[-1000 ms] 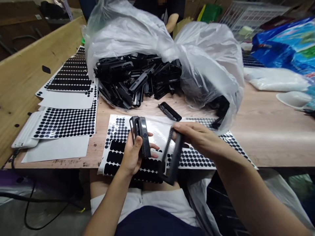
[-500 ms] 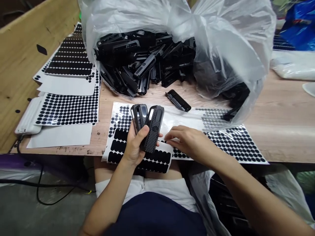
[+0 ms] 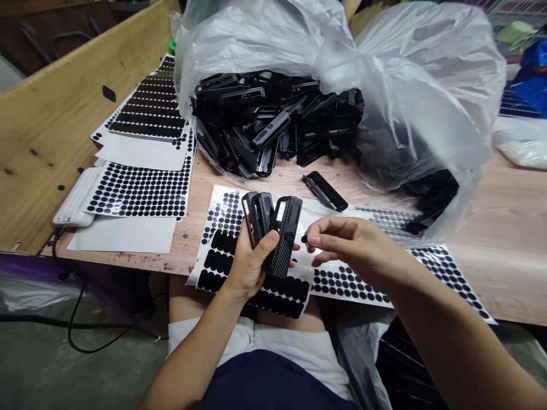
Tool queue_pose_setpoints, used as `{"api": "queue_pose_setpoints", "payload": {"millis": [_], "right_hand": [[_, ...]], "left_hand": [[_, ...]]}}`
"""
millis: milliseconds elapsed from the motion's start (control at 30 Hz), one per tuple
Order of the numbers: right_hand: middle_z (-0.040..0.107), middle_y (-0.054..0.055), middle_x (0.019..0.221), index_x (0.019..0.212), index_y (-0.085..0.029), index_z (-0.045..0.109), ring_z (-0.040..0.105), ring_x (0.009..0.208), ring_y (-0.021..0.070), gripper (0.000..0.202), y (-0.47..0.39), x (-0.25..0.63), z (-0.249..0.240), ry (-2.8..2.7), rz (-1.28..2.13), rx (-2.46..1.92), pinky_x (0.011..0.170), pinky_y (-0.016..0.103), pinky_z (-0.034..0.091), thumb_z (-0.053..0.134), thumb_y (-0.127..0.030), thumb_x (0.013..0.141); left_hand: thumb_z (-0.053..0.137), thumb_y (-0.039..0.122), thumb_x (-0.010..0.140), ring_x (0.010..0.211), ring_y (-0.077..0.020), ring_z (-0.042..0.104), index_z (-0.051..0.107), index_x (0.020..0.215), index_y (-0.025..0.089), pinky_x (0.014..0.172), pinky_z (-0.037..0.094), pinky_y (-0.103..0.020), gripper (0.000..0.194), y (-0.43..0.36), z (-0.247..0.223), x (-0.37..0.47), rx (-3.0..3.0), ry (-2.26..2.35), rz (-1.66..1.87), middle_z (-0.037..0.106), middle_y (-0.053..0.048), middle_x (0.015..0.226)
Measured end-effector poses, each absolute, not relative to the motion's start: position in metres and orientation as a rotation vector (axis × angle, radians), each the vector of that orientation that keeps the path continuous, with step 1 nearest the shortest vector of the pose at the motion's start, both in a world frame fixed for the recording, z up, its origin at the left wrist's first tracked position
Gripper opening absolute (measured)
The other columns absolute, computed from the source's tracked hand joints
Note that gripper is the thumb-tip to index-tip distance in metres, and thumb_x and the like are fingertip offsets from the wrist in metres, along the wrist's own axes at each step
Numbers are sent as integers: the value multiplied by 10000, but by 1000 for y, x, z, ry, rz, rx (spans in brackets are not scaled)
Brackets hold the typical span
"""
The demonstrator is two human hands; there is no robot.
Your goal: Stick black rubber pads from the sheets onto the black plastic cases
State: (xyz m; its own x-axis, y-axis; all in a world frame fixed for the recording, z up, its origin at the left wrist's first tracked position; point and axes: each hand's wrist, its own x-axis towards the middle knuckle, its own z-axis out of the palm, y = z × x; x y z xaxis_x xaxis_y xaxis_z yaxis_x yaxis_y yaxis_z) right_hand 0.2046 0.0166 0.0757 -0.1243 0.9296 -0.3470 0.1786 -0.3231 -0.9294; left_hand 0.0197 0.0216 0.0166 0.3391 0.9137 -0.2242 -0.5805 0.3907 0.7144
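Observation:
My left hand (image 3: 252, 259) is closed around a fan of black plastic casings (image 3: 287, 238) with a carbon-fibre pattern; the front one shows an oblong recess and a round one. Between the thumb and fingertips of my right hand (image 3: 348, 242) is a small round black sticker (image 3: 304, 239), just right of the casings. Under both hands lie white sticker sheets (image 3: 342, 285) with rows of black dots. A sheet with joined black shapes (image 3: 273, 296) hangs over the table edge below my left hand. One loose casing (image 3: 325, 191) lies beyond my hands.
A large translucent plastic bag (image 3: 273, 40) full of black casings stands at the back. More sticker sheets (image 3: 141, 188) are piled at the left, beside a white device (image 3: 77, 196) with a cable. A wooden board (image 3: 85, 102) borders the table's left side.
My right hand has lifted off the sheet and now pinches a round black sticker. The whole view has shifted, so things appear further right. My left hand keeps its hold on the casings.

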Motion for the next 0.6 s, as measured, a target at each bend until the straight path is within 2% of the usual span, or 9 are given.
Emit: {"api": "queue_pose_setpoints", "payload": {"millis": [133,300,467,600], "right_hand": [[685,27,732,710,-194,744,650,692,155,389,17,188,80,-1092,1542,-1471,623,265,578,931,-525,627],[680,27,701,680,-200,745,593,600,137,439,19,181,85,-1210,1429,-1506,592,280,569,909,-601,604],[691,36,691,709,-199,754,605,607,157,444,19,180,91,-1361,1334,-1548,601,302,554,865,-626,661],[698,40,662,701,-208,745,628,624,185,423,19,179,97,-1509,1201,-1635,616,320,526,833,-622,694]], "left_hand": [[887,502,746,763,-221,764,462,1242,208,488,579,-224,717,21,16,20,575,678,1053,702,-64,1071],[909,511,709,754,-208,753,485,1225,211,504,593,-236,732,21,14,20,561,691,1055,695,-48,1050],[917,514,694,736,-198,745,487,1226,213,526,610,-260,747,21,13,20,548,695,1049,698,-46,1051],[908,478,722,739,-186,742,485,1242,210,509,593,-232,722,22,12,19,557,677,1052,691,-55,1098]]}}
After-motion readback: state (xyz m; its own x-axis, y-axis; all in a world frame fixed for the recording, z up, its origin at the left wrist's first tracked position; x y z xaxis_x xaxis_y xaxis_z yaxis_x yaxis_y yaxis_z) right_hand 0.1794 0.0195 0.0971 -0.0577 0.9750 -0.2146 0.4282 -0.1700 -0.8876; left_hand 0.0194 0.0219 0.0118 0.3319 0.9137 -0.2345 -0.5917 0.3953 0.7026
